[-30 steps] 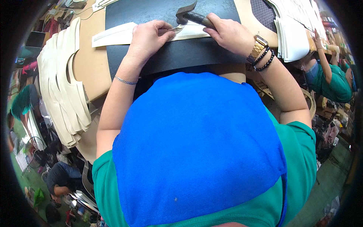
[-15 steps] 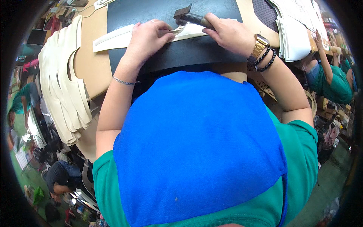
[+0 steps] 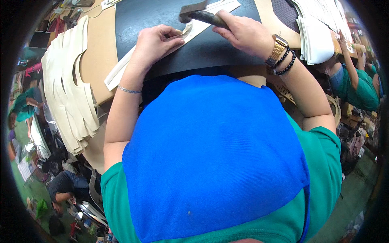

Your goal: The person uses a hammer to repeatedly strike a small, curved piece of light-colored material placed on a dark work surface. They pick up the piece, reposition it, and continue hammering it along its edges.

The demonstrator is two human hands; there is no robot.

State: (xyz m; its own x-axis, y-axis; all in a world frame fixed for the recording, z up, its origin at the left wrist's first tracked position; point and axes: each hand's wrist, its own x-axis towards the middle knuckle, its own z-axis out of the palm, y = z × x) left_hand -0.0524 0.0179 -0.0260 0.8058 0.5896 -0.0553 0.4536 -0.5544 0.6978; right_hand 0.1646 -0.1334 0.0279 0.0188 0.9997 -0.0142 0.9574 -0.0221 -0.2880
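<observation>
My right hand [image 3: 248,35] is closed around the dark handle of a hammer [image 3: 207,17]. The hammer's head is over the far part of a long white strip [image 3: 199,28] of leather-like material. Thumb and fingers of my left hand [image 3: 156,43] pinch the strip's edge near its middle. Just beside those fingertips the edge curves and shows small notches or folds. Beneath the strip lies a black mat [image 3: 219,50], and the strip runs slantwise across it from near left to far right. Part of the strip is hidden under my left hand and wrist.
Cream cut pieces [image 3: 67,85] lie overlapping along the table's left side. White sheets [image 3: 314,38] are stacked at the right, beside a dark mesh-patterned piece [image 3: 283,17]. Co-workers sit beyond the table on both sides, one in a green shirt [image 3: 360,91] at right.
The strip has turned on the mat: its left end has come nearer to me and its right end has gone farther away. The hammer has shifted slightly left and away.
</observation>
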